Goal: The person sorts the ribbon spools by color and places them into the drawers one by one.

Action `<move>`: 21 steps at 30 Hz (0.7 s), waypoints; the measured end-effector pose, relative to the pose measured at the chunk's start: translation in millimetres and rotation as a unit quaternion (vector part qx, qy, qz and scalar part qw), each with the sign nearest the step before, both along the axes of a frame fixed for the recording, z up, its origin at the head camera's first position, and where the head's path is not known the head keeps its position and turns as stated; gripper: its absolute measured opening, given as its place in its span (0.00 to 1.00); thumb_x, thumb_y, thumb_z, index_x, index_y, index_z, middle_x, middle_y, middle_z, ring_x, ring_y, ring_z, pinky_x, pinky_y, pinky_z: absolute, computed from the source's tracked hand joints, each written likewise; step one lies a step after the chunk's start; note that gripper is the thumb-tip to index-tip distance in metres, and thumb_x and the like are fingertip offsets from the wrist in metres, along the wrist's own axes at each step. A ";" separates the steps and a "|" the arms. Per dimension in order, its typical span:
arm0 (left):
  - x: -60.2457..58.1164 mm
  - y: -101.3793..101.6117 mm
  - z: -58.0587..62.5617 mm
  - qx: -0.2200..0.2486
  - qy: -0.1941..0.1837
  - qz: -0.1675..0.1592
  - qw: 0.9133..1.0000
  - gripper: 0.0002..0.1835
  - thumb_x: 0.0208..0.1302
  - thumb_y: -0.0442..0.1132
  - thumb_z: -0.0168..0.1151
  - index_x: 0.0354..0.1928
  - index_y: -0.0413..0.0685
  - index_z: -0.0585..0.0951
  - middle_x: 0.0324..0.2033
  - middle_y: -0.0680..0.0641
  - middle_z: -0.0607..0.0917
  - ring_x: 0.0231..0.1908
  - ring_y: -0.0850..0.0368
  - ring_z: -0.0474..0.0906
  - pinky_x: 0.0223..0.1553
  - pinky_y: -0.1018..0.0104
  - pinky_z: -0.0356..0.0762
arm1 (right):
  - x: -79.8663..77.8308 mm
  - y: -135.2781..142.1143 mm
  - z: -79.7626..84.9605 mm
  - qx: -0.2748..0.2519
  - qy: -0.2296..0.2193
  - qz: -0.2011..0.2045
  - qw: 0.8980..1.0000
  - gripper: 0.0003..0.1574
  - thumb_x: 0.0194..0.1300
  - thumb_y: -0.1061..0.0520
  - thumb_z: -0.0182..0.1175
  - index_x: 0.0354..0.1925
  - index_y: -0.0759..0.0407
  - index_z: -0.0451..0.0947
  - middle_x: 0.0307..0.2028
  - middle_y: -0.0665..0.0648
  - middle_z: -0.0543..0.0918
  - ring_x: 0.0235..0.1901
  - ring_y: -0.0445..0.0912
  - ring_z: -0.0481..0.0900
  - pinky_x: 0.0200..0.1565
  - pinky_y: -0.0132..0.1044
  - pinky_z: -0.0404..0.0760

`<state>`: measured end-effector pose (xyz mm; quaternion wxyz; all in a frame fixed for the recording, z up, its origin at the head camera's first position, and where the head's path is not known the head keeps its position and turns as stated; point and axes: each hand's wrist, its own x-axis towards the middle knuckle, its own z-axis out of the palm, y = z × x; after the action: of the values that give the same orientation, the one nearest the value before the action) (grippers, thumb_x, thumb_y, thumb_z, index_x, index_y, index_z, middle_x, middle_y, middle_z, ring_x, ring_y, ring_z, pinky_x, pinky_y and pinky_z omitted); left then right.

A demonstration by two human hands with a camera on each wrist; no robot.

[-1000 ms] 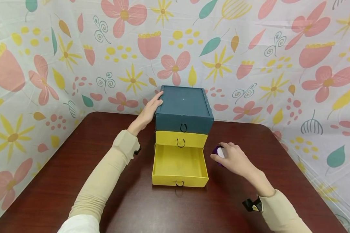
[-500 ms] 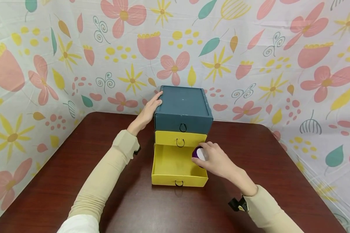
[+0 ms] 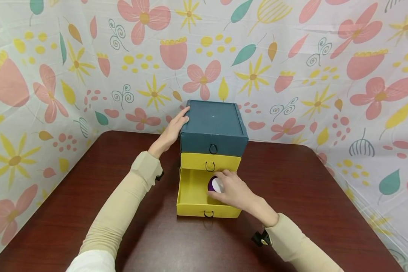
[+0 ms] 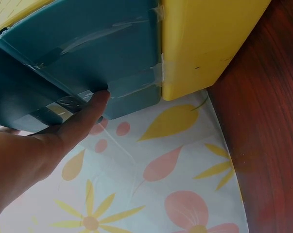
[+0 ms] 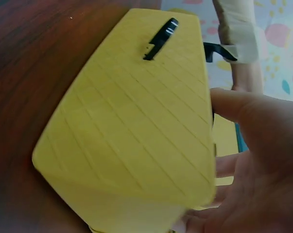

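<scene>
A small drawer unit stands on the table, with a dark blue top drawer [image 3: 212,124], a yellow middle drawer [image 3: 193,161] and a yellow bottom drawer [image 3: 190,209] pulled out. My left hand [image 3: 171,132] rests with extended fingers against the blue box's left side; the left wrist view shows a finger [image 4: 90,111] touching the taped blue wall. Inside the space of the bottom drawer my right hand [image 3: 234,190] grips a round purple object with a white face [image 3: 217,185]. Its exact kind is unclear, and I cannot tell whether it touches the drawer floor. The drawer front hides it in the right wrist view.
The dark red-brown wooden table [image 3: 149,241] extends around the unit. A flower-printed cloth [image 3: 275,34] hangs behind and along both sides. Black ring pulls [image 3: 209,214] hang on the drawer fronts.
My right hand has carried the purple object leftward from beside the unit, over the bottom drawer's right wall and into its space. My left hand stays on the blue box.
</scene>
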<state>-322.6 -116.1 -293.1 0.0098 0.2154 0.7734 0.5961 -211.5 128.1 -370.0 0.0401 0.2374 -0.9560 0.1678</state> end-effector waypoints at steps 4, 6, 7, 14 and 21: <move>9.5 0.3 9.3 -0.003 -0.010 -0.002 1.000 0.30 0.78 0.46 0.36 0.77 0.55 0.46 0.77 0.49 0.43 0.77 0.49 0.38 0.74 0.44 0.40 | -2.2 -7.3 -5.0 0.002 -0.012 -0.009 1.000 0.39 0.55 0.38 0.68 0.58 0.59 0.75 0.53 0.61 0.78 0.44 0.52 0.75 0.35 0.41 0.80; 5.6 0.0 6.1 -0.005 -0.010 -0.002 1.000 0.30 0.78 0.47 0.36 0.77 0.57 0.46 0.77 0.50 0.43 0.77 0.49 0.38 0.74 0.44 0.40 | -3.6 -9.7 -7.9 0.001 -0.019 -0.013 1.000 0.41 0.54 0.38 0.69 0.60 0.59 0.75 0.55 0.62 0.77 0.46 0.54 0.75 0.36 0.43 0.81; 3.0 0.0 3.6 -0.006 -0.008 -0.001 1.000 0.30 0.78 0.48 0.36 0.77 0.58 0.46 0.77 0.51 0.42 0.77 0.50 0.38 0.74 0.44 0.40 | -4.3 -10.3 -9.6 -0.001 -0.022 -0.014 1.000 0.42 0.54 0.38 0.69 0.60 0.59 0.74 0.55 0.62 0.77 0.47 0.55 0.75 0.37 0.44 0.81; -10.7 0.4 -11.3 -0.004 0.003 0.005 1.000 0.30 0.77 0.54 0.35 0.77 0.65 0.47 0.77 0.56 0.44 0.77 0.53 0.40 0.74 0.44 0.40 | -3.1 -6.0 -14.5 -0.029 -0.012 0.008 0.999 0.35 0.64 0.44 0.62 0.63 0.61 0.71 0.59 0.63 0.76 0.59 0.59 0.71 0.57 0.55 0.74; -11.0 -0.5 -12.0 -0.001 0.011 0.006 1.000 0.30 0.77 0.54 0.36 0.77 0.63 0.47 0.77 0.55 0.44 0.77 0.53 0.40 0.74 0.44 0.40 | 17.5 11.1 5.6 -0.183 -0.010 0.060 0.981 0.11 0.67 0.55 0.60 0.43 0.59 0.82 0.37 0.57 0.86 0.34 0.44 0.80 0.38 0.37 0.81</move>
<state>-333.6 -116.5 -305.1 -0.0022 0.2175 0.7755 0.5926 -194.0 139.1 -364.5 0.0635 0.2811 -0.8934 0.3446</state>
